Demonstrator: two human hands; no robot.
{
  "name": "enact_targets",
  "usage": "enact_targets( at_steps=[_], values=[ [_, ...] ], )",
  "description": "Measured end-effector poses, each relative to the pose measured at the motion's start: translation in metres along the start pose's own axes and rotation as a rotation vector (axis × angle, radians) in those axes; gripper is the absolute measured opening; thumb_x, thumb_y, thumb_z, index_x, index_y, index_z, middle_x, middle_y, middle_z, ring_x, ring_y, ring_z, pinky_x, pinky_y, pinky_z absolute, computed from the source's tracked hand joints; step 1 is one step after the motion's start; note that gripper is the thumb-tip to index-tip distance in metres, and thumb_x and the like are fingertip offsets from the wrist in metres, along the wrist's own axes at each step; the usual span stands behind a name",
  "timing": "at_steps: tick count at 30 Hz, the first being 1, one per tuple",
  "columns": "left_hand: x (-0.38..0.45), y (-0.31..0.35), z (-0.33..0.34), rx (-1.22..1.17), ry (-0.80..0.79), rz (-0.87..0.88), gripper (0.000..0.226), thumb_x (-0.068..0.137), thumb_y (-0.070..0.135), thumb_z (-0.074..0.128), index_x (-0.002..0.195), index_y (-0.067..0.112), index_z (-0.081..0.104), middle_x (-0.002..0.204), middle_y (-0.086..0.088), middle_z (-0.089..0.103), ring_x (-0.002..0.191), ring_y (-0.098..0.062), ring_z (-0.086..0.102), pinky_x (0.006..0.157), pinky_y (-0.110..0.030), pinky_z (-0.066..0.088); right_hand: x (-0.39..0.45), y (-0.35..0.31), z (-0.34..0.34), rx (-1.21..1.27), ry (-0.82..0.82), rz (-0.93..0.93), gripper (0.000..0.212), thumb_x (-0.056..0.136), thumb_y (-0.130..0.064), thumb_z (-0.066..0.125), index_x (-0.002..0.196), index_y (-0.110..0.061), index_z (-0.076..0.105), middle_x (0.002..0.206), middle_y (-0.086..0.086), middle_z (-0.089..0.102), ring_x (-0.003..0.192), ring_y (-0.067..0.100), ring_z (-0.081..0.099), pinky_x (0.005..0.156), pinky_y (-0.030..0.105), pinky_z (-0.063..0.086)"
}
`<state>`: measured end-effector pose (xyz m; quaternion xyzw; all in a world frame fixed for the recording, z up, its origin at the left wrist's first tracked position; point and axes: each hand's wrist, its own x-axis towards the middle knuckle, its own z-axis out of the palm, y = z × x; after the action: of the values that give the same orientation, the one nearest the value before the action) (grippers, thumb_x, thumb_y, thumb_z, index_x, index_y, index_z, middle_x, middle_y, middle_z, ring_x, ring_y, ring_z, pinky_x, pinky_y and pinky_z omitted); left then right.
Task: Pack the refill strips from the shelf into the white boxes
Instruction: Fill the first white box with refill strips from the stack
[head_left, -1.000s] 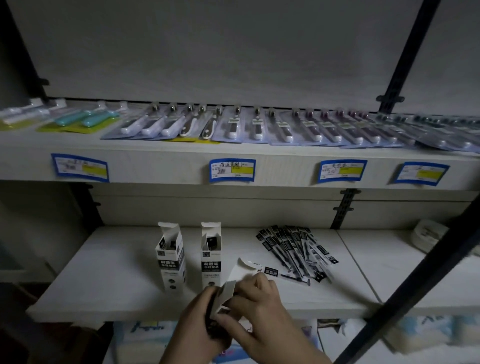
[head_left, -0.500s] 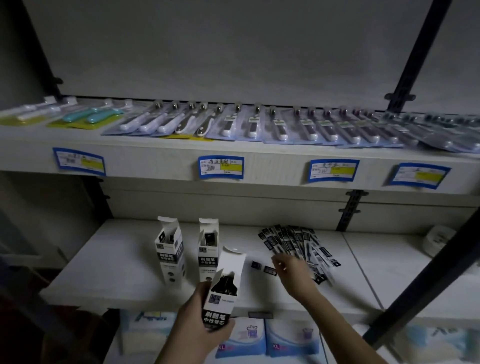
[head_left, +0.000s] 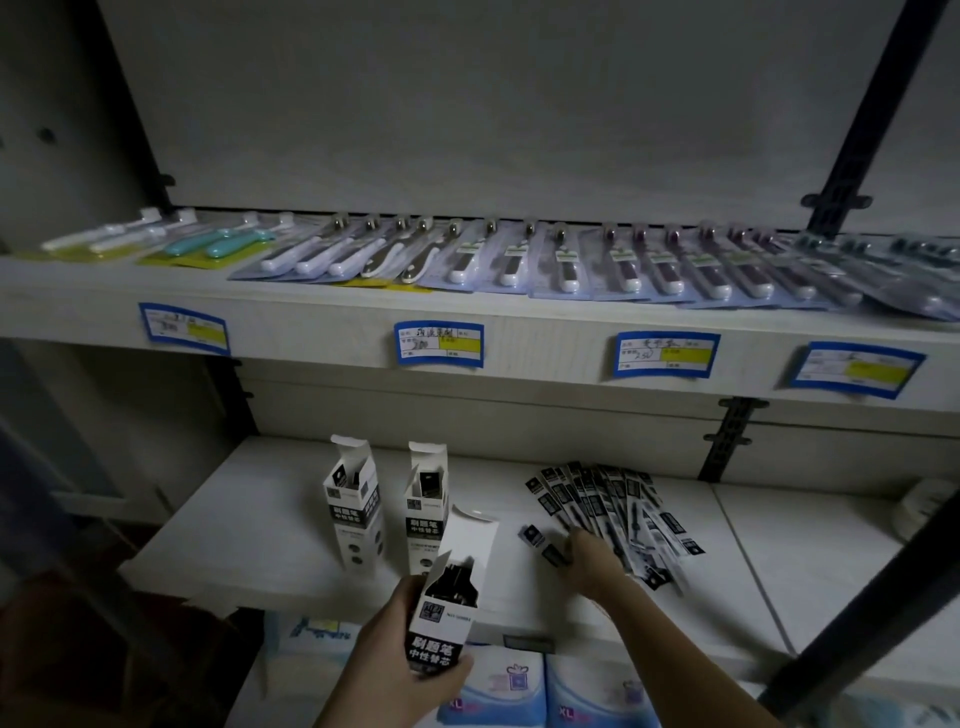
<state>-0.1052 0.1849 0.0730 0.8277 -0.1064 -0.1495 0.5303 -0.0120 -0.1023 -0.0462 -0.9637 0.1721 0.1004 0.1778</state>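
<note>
On the shelf (head_left: 260, 530), black refill strips (head_left: 613, 499) lie fanned, white-labelled.

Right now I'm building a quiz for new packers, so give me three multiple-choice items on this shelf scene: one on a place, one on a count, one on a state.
1. Where does the fanned pile of refill strips lie?
A. On the upper shelf
B. On the lower shelf, to the right of the standing boxes
C. Inside a drawer

2. How many white boxes stand on the lower shelf?
A. Two
B. Four
C. Five

3. What is the state of the held box in the left hand?
A. Taped shut
B. Crushed flat
C. Open at the top with dark strips inside

Answers: 1 B, the pile sits right of the left standing box and right standing box, where the right hand reaches. 2 A, only those two stand there. 3 C, its flap is up.
</note>
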Motion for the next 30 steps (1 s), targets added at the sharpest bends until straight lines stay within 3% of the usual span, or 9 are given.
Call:
enact_targets(
  at_steps=[4,9,12,15,17,21,24,27,30],
  values=[
    [0.002,0.003,0.002,-0.002,-0.012,0.017,0.065,0.065,0.010,0.083,0.106,0.046,0.049,0.093,0.026,0.069,0.084,0.001,0.069,0.069,-0.026,0.059,0.000,-0.002,-0.004,0.022,-0.051,-0.014,0.022,0.088,-0.013,0.057,0.108,-0.005,0.061,0.092,0.004,0.057,0.086,0.019,0.058,0.068,0.027,0.044],
    [0.008,0.008,0.004,-0.005,-0.026,0.036,0.063,0.066,0.008,0.083,0.104,0.045,0.049,0.093,0.028,0.069,0.084,0.001,0.070,0.069,-0.026,0.059,-0.018,-0.012,-0.016,0.087,0.036,-0.096,0.015,0.092,-0.008,0.056,0.103,-0.012,0.064,0.101,0.005,0.066,0.087,0.015,0.060,0.070,0.022,0.048],
    [0.014,0.007,0.005,-0.023,-0.020,0.023,0.064,0.064,0.008,0.082,0.106,0.044,0.050,0.092,0.024,0.071,0.083,-0.002,0.070,0.071,-0.029,0.059,-0.040,-0.026,-0.037,0.258,0.194,-0.162,0.003,0.092,-0.016,0.059,0.090,-0.019,0.060,0.090,0.001,0.067,0.076,0.012,0.062,0.069,0.024,0.055],
    [0.021,0.006,0.007,-0.023,-0.026,0.027,0.068,0.062,0.008,0.083,0.108,0.046,0.050,0.096,0.025,0.070,0.088,0.000,0.069,0.079,-0.030,0.059,-0.084,-0.041,-0.071,0.462,0.363,-0.214,0.014,0.089,-0.017,0.062,0.079,-0.015,0.053,0.072,-0.007,0.061,0.058,0.006,0.054,0.056,0.016,0.043],
    [0.026,0.006,0.008,-0.023,-0.022,0.037,0.068,0.062,0.007,0.084,0.108,0.045,0.050,0.097,0.027,0.069,0.090,0.002,0.068,0.079,-0.025,0.058,-0.123,-0.050,-0.099,0.622,0.464,-0.232,0.016,0.087,-0.018,0.066,0.077,-0.013,0.054,0.064,-0.001,0.060,0.055,0.008,0.053,0.053,0.018,0.041],
    [0.035,0.008,0.011,0.007,-0.027,0.083,0.067,0.063,0.008,0.084,0.105,0.044,0.047,0.098,0.035,0.064,0.089,0.012,0.063,0.072,-0.008,0.052,-0.187,-0.063,-0.137,1.012,0.591,-0.260,0.012,0.086,-0.014,0.068,0.080,-0.011,0.059,0.064,0.010,0.066,0.056,0.018,0.062,0.054,0.029,0.050],
    [0.038,0.006,0.014,0.026,-0.024,0.104,0.067,0.060,0.009,0.085,0.103,0.046,0.048,0.098,0.032,0.065,0.091,0.008,0.065,0.075,-0.012,0.053,-0.208,-0.077,-0.144,1.185,0.604,-0.304,0.016,0.085,-0.016,0.066,0.082,-0.003,0.056,0.062,0.014,0.066,0.055,0.024,0.064,0.053,0.028,0.051],
    [0.037,0.006,0.016,0.039,-0.016,0.113,0.064,0.058,0.015,0.085,0.103,0.043,0.049,0.095,0.018,0.070,0.089,0.006,0.065,0.079,-0.018,0.055,-0.212,-0.089,-0.141,1.212,0.631,-0.340,0.020,0.081,-0.024,0.062,0.081,-0.005,0.056,0.065,0.014,0.068,0.056,0.023,0.066,0.056,0.030,0.054],
    [0.037,0.006,0.019,0.026,-0.014,0.113,0.066,0.060,0.013,0.087,0.102,0.045,0.047,0.094,0.018,0.070,0.087,0.011,0.064,0.071,-0.007,0.050,-0.207,-0.093,-0.132,1.001,0.708,-0.362,0.018,0.083,-0.030,0.060,0.072,-0.017,0.052,0.062,0.000,0.069,0.054,0.010,0.066,0.054,0.026,0.053]
  ],
)
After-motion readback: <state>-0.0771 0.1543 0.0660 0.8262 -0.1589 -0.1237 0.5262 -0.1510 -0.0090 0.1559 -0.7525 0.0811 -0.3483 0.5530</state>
